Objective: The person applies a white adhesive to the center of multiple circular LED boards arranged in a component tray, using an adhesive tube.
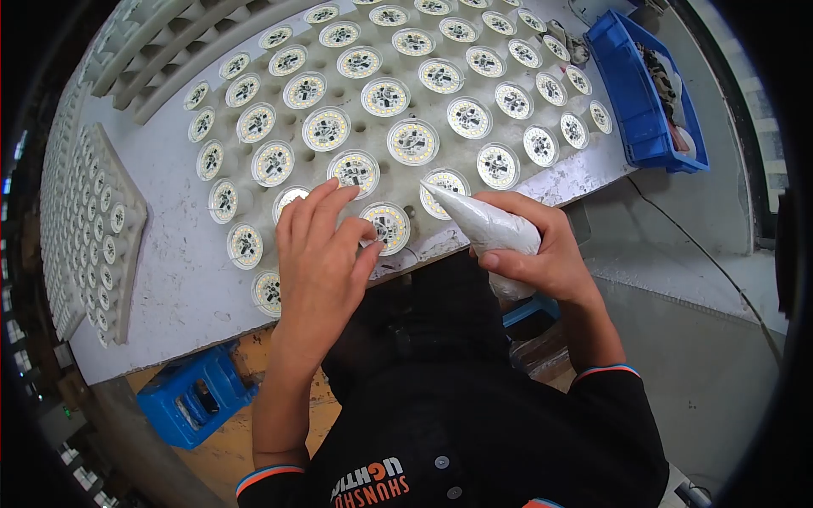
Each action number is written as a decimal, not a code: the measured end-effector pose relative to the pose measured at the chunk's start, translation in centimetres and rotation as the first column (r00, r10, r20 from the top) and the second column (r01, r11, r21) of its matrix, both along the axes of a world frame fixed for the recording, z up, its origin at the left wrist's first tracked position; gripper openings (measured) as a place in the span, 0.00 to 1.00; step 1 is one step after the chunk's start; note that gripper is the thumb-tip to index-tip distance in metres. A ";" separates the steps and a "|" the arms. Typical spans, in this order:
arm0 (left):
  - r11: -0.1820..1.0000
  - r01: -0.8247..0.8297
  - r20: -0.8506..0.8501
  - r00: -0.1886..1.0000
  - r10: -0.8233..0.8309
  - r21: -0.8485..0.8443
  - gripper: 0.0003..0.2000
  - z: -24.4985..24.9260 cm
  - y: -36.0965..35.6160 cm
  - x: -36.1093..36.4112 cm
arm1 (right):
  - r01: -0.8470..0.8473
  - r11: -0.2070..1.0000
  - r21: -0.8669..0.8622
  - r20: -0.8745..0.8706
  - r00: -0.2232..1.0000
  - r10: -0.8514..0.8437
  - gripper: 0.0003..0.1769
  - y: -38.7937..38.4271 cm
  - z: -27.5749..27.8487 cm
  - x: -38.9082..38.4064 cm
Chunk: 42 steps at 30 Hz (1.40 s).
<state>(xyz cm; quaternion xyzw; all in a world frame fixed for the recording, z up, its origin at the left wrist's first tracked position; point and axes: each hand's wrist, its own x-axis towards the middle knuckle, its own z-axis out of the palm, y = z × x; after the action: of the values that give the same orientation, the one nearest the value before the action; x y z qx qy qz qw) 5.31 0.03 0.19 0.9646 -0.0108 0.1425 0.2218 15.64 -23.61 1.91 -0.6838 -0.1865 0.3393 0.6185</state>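
Note:
My right hand (pixel 542 250) is wrapped round a white cone-shaped piping bag (pixel 491 222). The bag's narrow tip points up and left, over the edge of a round LED board in a clear cup (pixel 446 188). Near the table's front edge, my left hand (pixel 322 245) has thumb and forefinger pinched together at the left rim of another LED board (pixel 389 230). What lies between those fingertips is too small to make out. The other left fingers reach over towards the LED board behind it (pixel 354 172).
Many such LED boards stand in rows in a pale holed tray (pixel 339 91) on the white table (pixel 169 279). A second filled tray (pixel 127 254) is at the left. A blue bin (pixel 631 102) with cloths stands at the right, and a blue stool (pixel 190 398) below the table.

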 end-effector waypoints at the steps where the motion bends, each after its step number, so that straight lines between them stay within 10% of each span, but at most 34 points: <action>1: 1.000 0.019 0.002 1.000 -0.019 0.025 0.08 0.2 -0.1 0.1 | 0.000 1.000 -0.005 -0.007 1.000 0.000 0.30 0.0 0.0 0.0; 10: 0.970 -0.081 0.074 0.992 0.100 -0.229 0.05 -0.9 0.0 0.8 | 0.011 1.000 0.007 0.023 1.000 -0.011 0.30 -0.2 -0.5 0.1; 37: 0.960 -0.183 -0.026 0.983 0.182 -0.211 0.04 -0.9 0.5 0.3 | -0.033 0.999 -0.024 0.175 0.984 0.036 0.27 -1.0 -0.7 -0.6; 42: 0.988 -0.147 -0.021 0.989 0.148 0.049 0.08 -1.1 1.3 0.0 | -0.060 0.996 -0.059 0.198 0.978 0.070 0.27 -1.1 -0.5 -0.8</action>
<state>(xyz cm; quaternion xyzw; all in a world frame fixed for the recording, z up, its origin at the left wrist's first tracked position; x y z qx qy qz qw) 5.30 1.30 -0.90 0.9693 0.0599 0.1465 0.1880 14.82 -24.76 1.38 -0.7239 -0.2610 0.2937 0.5671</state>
